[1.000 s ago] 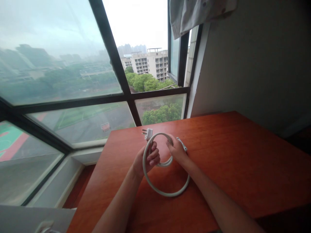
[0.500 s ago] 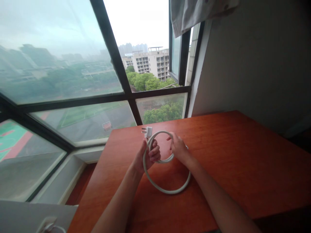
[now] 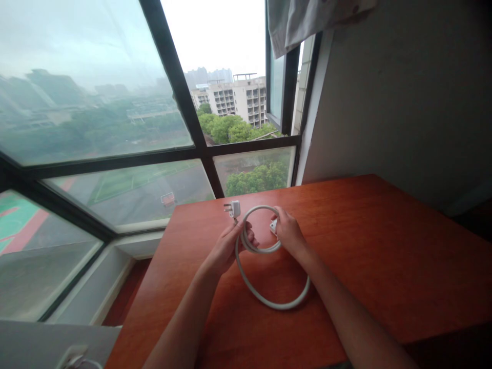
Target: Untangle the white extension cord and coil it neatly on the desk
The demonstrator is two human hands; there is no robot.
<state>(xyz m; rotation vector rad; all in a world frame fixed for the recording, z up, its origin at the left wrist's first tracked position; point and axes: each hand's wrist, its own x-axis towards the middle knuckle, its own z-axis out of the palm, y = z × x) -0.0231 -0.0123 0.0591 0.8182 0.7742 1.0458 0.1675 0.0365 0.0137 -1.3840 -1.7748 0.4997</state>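
Note:
A white power cord (image 3: 265, 304) is partly coiled above the table. My left hand (image 3: 227, 247) is closed around the left side of the coils. Just above its thumb the cord's pronged plug (image 3: 232, 208) sticks up, prongs pointing left. My right hand (image 3: 289, 231) grips the right side of the coil, and a white connector end (image 3: 273, 226) shows beside its fingers. One larger loop hangs below both hands, its right part passing behind my right forearm. Whether that loop touches the table is hard to tell.
The reddish-brown wooden table (image 3: 365, 246) spreads under both hands. Dark-framed windows (image 3: 154, 159) stand behind and to the left, one sash swung open. A light cloth (image 3: 295, 23) hangs at the top. A grey wall (image 3: 392, 107) rises at the right.
The white connector has come into view by my right hand's fingers. The coils have drawn smaller and shifted slightly right, and the hanging loop has moved right too. My left-hand fingers have loosened a little.

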